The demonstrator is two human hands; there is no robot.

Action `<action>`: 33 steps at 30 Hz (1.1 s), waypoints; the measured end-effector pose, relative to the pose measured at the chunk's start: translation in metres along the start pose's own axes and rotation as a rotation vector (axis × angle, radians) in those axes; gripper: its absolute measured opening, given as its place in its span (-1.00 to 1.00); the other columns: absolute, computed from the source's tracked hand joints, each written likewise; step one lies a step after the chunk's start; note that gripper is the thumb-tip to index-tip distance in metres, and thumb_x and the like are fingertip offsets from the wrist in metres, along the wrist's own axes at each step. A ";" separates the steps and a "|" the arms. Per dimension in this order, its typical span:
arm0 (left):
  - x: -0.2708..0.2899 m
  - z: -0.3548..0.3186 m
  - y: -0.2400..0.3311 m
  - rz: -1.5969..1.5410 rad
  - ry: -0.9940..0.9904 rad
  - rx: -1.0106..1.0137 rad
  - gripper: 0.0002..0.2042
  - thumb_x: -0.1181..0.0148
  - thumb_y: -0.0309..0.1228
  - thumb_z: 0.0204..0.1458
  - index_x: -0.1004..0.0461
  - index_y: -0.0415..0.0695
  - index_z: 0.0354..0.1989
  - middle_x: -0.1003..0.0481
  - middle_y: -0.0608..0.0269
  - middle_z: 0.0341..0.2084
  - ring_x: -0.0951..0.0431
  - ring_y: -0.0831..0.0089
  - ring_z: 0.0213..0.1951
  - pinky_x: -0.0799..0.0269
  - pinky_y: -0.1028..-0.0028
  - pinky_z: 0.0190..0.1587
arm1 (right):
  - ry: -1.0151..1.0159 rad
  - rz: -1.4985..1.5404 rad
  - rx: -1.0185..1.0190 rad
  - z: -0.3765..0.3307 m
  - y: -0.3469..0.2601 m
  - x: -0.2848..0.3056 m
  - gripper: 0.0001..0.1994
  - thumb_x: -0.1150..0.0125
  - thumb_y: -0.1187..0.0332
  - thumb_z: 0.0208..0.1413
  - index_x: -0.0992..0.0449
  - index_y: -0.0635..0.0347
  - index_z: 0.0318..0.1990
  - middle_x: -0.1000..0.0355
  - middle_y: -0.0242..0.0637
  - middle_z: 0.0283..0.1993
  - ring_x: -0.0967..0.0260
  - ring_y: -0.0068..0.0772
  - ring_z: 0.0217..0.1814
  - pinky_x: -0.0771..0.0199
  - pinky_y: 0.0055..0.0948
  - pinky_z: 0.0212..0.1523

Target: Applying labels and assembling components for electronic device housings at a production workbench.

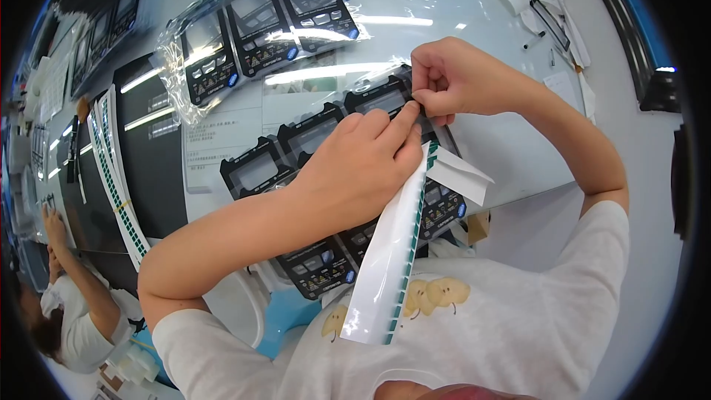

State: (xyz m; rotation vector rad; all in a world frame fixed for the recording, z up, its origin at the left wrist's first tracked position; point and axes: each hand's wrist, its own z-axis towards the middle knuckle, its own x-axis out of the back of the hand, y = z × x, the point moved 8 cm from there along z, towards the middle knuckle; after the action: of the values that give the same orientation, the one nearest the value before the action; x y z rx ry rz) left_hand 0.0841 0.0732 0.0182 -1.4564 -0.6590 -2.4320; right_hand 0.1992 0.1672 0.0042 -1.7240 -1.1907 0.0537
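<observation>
Three black panels with clear windows point(255, 170) lie side by side in front of me, partly covered by my hands and arm. My left hand point(370, 152) rests over the right-hand panel, its index finger reaching to the panel's upper right edge. A long white backing strip with a row of green tabs point(392, 259) hangs from under its curled fingers toward my shirt. My right hand point(459, 78) is closed in a pinch at that same edge, its fingertips almost meeting the left index finger. Whatever the pinch holds is too small to make out. A folded white paper flap point(459, 174) sticks out beside the strip.
More black panels in clear plastic wrap point(259, 22) lie at the back. Bundled strips with green tabs point(115, 178) rest on a black mat point(159, 200) to the left. Paper scraps and a pen point(533, 40) are at the far right. A co-worker's arm point(81, 274) shows at far left.
</observation>
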 end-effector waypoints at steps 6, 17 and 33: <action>0.000 0.000 0.001 0.023 0.021 -0.025 -0.68 -0.17 -0.42 -0.04 -0.51 -0.33 -0.12 -0.48 -0.14 0.09 -0.45 0.34 -0.24 -0.42 0.40 -0.22 | -0.008 0.118 0.031 -0.002 0.008 -0.001 -0.89 -0.21 0.48 0.10 -0.40 0.31 -0.39 -0.51 -0.30 -0.49 -0.53 -0.56 -0.51 -0.54 -0.60 -0.49; 0.001 -0.002 0.003 0.049 0.042 -0.024 -0.67 -0.17 -0.42 -0.04 -0.51 -0.31 -0.08 -0.49 -0.05 0.09 -0.46 0.33 -0.21 -0.43 0.40 -0.18 | 0.014 -0.086 -0.082 0.000 -0.015 0.003 -0.91 -0.21 0.51 0.03 -0.44 0.35 -0.41 -0.51 -0.24 -0.54 -0.54 -0.48 -0.54 -0.57 -0.55 -0.49; 0.000 -0.005 0.002 0.010 0.062 0.002 -0.68 -0.14 -0.42 -0.03 -0.51 -0.31 -0.10 -0.49 -0.08 0.06 -0.45 0.32 -0.22 -0.41 0.37 -0.15 | -0.023 -0.165 -0.127 0.002 -0.016 -0.003 -0.87 -0.20 0.51 0.01 -0.39 0.38 -0.46 -0.49 -0.19 -0.58 -0.53 -0.46 -0.57 -0.56 -0.51 -0.53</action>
State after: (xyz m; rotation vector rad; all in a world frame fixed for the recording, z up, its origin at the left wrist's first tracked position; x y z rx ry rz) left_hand 0.0811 0.0694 0.0163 -1.3738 -0.6394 -2.4574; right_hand 0.1861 0.1669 0.0136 -1.7318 -1.3740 -0.1043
